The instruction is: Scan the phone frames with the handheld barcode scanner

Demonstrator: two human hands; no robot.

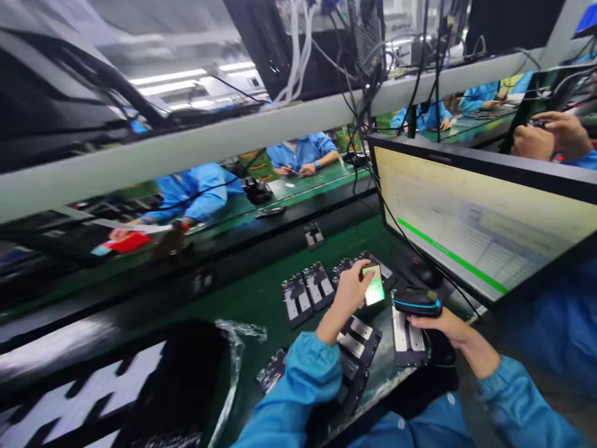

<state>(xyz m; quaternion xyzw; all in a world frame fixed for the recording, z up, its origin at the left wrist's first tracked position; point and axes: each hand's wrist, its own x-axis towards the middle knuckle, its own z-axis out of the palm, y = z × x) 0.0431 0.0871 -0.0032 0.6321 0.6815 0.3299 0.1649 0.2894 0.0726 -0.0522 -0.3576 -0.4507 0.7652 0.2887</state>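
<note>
My left hand (351, 287) is closed around a small phone (374, 287) whose face glows white and green. Gripped in my right hand (443, 325) is a black handheld barcode scanner (416, 303) with a blue stripe, its front end pointed toward the phone. Directly below the scanner lies an opened phone body (409, 341) with silver plates. Another phone body (359, 340) rests under my left wrist, partly hidden. Two similar phone bodies, a left one (297, 301) and a right one (318, 286), lie side by side left of my hand.
A monitor (485, 218) stands at the right, with a black mouse (425, 272) in front. Clear plastic film (233, 367) and a black tray (177, 373) are at the left. Cables (364, 112) hang from the overhead shelf (186, 146). Co-workers in blue sleeves (200, 193) sit across.
</note>
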